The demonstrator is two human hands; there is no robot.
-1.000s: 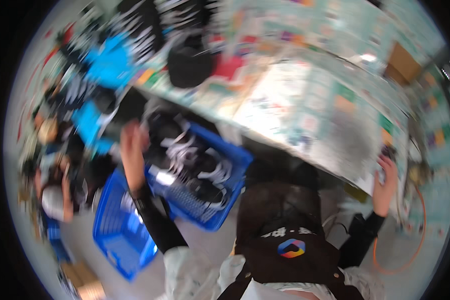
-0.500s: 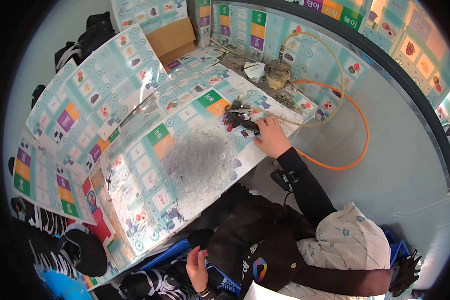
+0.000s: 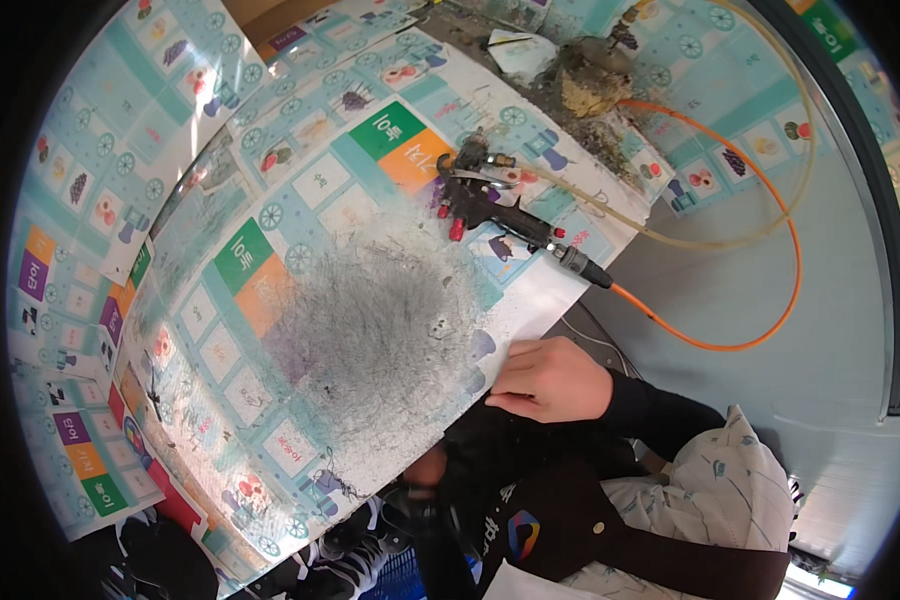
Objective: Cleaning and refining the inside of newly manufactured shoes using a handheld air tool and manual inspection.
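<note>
A black spray gun (image 3: pixel 510 220) with red knobs lies on the paper-covered table (image 3: pixel 300 390), and neither hand touches it. A clear yellowish hose (image 3: pixel 660 238) and an orange hose (image 3: pixel 685 338) run from it. At the table's front edge, my right hand (image 3: pixel 555 382) is closed, its fingers curled down over something dark that I cannot make out. Lower and to the left, my left hand (image 3: pixel 426 468) is blurred and mostly hidden in shadow beside the dark apron; its fingers do not show. A grey-black stain of spray covers the paper in front of me.
A grimy pot (image 3: pixel 590 85) stands at the back of the table, beside a crumpled white paper (image 3: pixel 522 55). Patterned boards (image 3: pixel 120 130) wall the left side. Black-and-white shoes (image 3: pixel 355 560) and a blue basket (image 3: pixel 400 578) are below the front edge.
My right hand has let go of the spray gun and moved down to the table's front edge. My left hand has risen a little toward it. The view has shifted closer to the table.
</note>
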